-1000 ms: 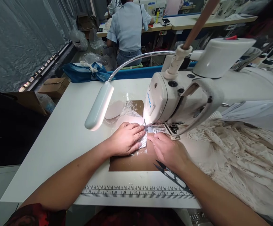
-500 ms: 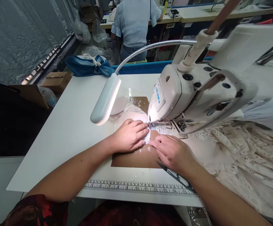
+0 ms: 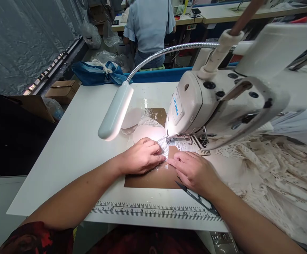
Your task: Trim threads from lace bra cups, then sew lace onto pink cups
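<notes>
A white lace cup piece [image 3: 149,133] lies under the needle area of the white sewing machine [image 3: 186,102]. My left hand [image 3: 143,157] is closed, thumb and fingertips together on the near edge of the lace, left of the presser foot. My right hand [image 3: 192,167] is closed too, its fingertips pinching that lace's near corner close to my left fingertips. Brown board [image 3: 148,181] covers the tabletop beneath both hands. Dark thread snips [image 3: 196,197] lie partly under my right wrist.
A lamp [image 3: 116,111] on a bendy metal neck hangs over the table at left. Pale round cups [image 3: 132,118] sit behind the lace. Bunched cream lace fabric [image 3: 270,176] fills the right side. A ruler strip [image 3: 153,211] runs along the front edge. A seated person [image 3: 150,28] works beyond.
My left hand has slid back and left off the cup, its fingers drawing together at the near lace edge and uncovering more of the piece. My right hand stays almost still.
</notes>
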Demonstrator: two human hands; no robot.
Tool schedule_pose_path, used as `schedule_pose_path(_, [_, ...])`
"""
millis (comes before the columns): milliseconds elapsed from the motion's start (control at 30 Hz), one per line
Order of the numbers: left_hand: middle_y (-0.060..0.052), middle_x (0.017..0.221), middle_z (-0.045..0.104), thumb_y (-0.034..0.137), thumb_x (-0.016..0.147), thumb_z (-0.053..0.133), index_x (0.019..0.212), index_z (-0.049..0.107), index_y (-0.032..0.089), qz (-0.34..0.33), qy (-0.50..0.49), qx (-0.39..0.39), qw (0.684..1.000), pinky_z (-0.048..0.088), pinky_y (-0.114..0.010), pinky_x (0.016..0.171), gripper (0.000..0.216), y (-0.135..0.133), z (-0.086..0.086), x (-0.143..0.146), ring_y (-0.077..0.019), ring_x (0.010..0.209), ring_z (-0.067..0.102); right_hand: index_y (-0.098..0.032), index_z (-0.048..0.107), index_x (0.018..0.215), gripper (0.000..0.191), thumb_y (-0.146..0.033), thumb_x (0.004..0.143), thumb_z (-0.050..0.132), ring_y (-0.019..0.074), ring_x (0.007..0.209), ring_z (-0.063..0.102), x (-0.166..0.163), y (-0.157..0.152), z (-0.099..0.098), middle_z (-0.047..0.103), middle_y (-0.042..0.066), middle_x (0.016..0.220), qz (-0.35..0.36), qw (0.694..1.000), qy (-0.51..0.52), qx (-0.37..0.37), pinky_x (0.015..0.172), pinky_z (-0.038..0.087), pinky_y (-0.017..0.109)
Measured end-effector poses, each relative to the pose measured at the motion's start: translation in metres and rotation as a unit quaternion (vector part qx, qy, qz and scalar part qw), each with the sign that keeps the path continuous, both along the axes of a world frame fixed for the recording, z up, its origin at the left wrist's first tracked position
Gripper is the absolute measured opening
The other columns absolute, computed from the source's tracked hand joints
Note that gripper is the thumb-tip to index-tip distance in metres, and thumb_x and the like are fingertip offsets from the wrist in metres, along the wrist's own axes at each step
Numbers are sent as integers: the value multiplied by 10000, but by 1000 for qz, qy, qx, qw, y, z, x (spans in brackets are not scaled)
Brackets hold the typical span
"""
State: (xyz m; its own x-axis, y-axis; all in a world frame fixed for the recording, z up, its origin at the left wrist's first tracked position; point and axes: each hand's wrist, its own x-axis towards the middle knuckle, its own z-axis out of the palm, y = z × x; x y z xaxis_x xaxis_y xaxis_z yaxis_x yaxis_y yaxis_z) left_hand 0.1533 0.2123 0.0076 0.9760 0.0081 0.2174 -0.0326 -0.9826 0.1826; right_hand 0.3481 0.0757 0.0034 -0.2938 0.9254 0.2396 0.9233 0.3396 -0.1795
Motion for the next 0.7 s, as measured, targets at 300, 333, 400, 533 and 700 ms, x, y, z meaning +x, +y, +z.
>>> schedule_pose_path(300, [-109,989,626,288,966,387,1129,635,201,-1,18,-7,1000,390,-378,833,309,0,3,1,-201,891,523,-215,684,1040,350,-61,816,463,151,672,521,-2,0,-2,606,27,754,-7,1000,13,13,608,358,269])
schedule_pose_path(333, [-113,1026,629,286,963,393,1123,636,201,-1,17,-11,1000,393,-382,841,303,0,3,1,-204,914,529,-210,685,1029,352,-53,802,467,155,677,516,-2,0,-1,601,29,752,-2,1000,3,8,612,356,272])
schedule_pose_path(400, [-117,1136,620,286,957,408,1134,628,196,1,14,-22,1000,400,-390,869,296,0,3,1,-219,991,531,-200,686,1001,344,-45,776,476,161,683,503,-3,1,0,593,32,748,3,1000,-12,-2,619,348,278])
schedule_pose_path(533, [-122,1286,574,291,960,404,1226,572,157,35,15,-40,998,415,-390,903,342,-1,4,6,-244,1097,511,-201,685,971,303,-72,782,486,168,682,484,-4,2,2,593,32,745,-4,1000,-21,-12,623,327,287])
schedule_pose_path(700, [-128,1313,567,256,967,366,1252,553,124,65,43,-28,997,420,-388,897,366,-1,7,12,-248,1093,518,-194,686,969,314,-62,762,489,169,689,496,-3,0,2,610,36,761,-10,1000,-13,-21,622,324,290])
